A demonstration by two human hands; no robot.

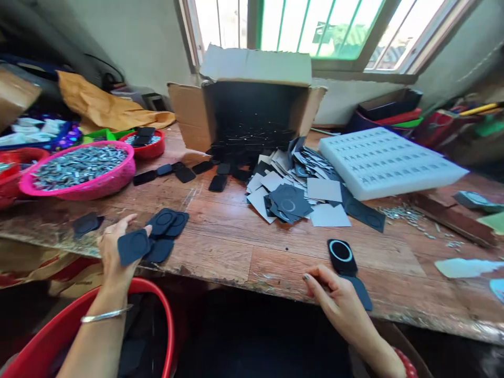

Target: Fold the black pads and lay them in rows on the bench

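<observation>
At the table's left front, my left hand [111,247] holds a dark, rounded square pad [134,247] with a faint ring pressed into it, its thumb at the pad's upper corner. Beside that hand lies a small group of similar dark pads [163,223]. My right hand [333,294] is over the front edge on the right, fingers curled in towards the thumb, with nothing visible between them. Just beyond its knuckles lies a black pad with a white ring [340,253], partly overlapping another dark pad [359,291].
An open cardboard box [255,65] stands at the back, with a heap of grey and black squares [289,202] spilling before it. Left is a pink basket [132,165] of small metal parts; right, a white foam tray [405,181]. A red tub [170,325] sits below the table.
</observation>
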